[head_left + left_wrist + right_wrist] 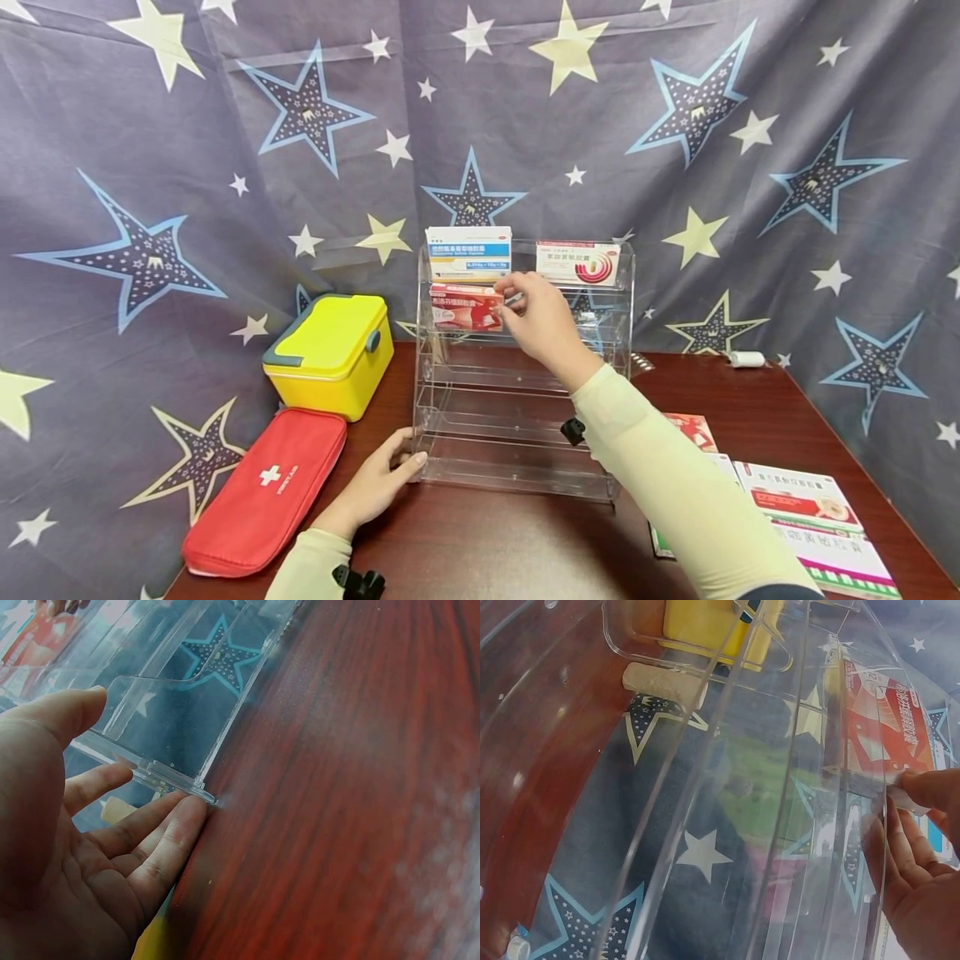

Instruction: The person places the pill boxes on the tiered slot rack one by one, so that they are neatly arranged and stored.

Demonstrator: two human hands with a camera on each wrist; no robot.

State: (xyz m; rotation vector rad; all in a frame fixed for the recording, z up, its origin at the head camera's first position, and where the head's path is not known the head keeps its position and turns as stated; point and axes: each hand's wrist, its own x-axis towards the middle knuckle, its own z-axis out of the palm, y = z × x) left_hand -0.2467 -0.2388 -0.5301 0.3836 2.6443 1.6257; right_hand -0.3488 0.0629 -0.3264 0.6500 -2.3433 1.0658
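Note:
A clear tiered display rack [517, 427] stands on the table. My right hand [543, 321] pinches the right end of a red-and-white medicine box [461, 308] at the rack's second tier, left side. In the right wrist view, thumb and fingers meet at the end of that medicine box [885, 724]. My left hand [382, 479] is at the rack's lower left corner. Its fairly straight fingers [169, 840] touch the side edge near the tabletop, with the thumb spread apart. On the top tier sit a blue-and-white box [469, 253] and a white box with red rings [577, 263].
Left of the rack are a yellow lidded box [330, 350] and a red first-aid pouch [262, 492]. Several medicine boxes [802, 496] lie at the right, partly behind my right sleeve. A small white bottle [747, 359] lies at the back right, before a star-patterned curtain [480, 100].

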